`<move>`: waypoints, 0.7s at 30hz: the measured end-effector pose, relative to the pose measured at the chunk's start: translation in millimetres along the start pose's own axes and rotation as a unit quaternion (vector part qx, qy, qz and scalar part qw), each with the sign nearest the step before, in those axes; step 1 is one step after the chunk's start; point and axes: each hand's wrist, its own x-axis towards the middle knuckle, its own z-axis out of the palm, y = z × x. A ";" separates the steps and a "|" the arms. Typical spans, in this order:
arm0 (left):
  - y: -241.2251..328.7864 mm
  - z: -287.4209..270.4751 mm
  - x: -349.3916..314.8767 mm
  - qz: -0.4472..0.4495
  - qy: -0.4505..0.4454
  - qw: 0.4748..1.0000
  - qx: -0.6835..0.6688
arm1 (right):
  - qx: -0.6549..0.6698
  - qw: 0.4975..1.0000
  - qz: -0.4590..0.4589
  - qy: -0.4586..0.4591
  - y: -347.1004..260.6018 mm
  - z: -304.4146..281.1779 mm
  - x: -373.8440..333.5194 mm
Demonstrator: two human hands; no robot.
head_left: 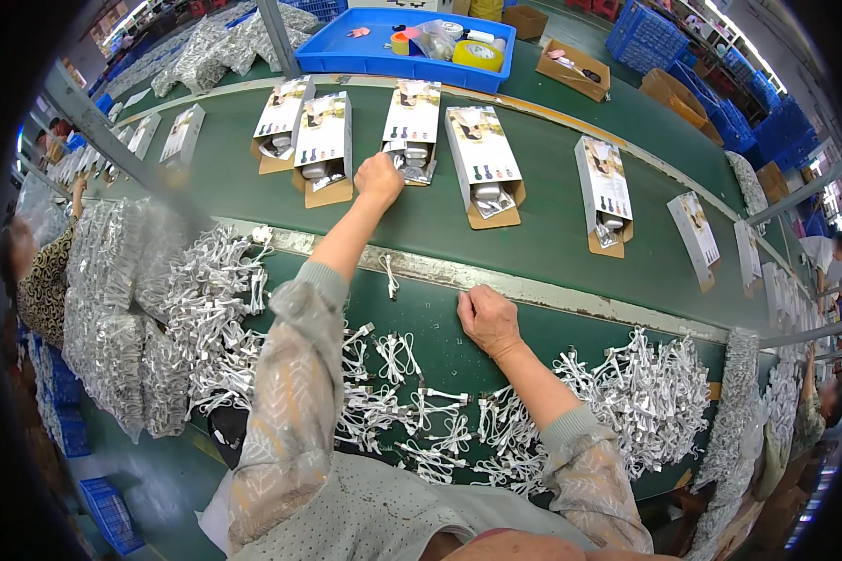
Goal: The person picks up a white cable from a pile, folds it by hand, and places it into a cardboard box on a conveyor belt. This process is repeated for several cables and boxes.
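My left hand [380, 178] reaches out over the green conveyor belt [421, 224] and touches the open end of a white and brown product box [412, 117], fingers closed at the plastic-wrapped item sticking out of it. My right hand [487, 319] rests fingers curled on the metal edge strip [571, 294] of the near bench, nothing visibly in it. Small coiled white cables [412, 393] lie scattered on the green bench below both arms. One loose cable [389, 274] lies on the strip between my hands.
Several more open boxes [482, 164] lie in a row along the belt. Heaps of white cables [646, 393] and bagged cables [112, 309] flank me. A blue tray [365, 51] with tape rolls stands beyond the belt. Other people work at left and right.
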 end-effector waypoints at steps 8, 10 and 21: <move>-3.8 16.3 -24.2 0.285 0.091 0.936 -0.188 | -0.001 1.000 0.006 -0.003 -0.7 -5.3 3.7; -20.9 -8.6 -61.9 0.355 -0.074 0.926 -0.105 | 0.000 1.000 0.007 -0.006 3.6 -1.4 4.0; -45.4 -30.3 -111.7 0.205 -0.056 0.977 -0.007 | -0.004 1.000 0.001 -0.005 -0.6 -3.3 0.7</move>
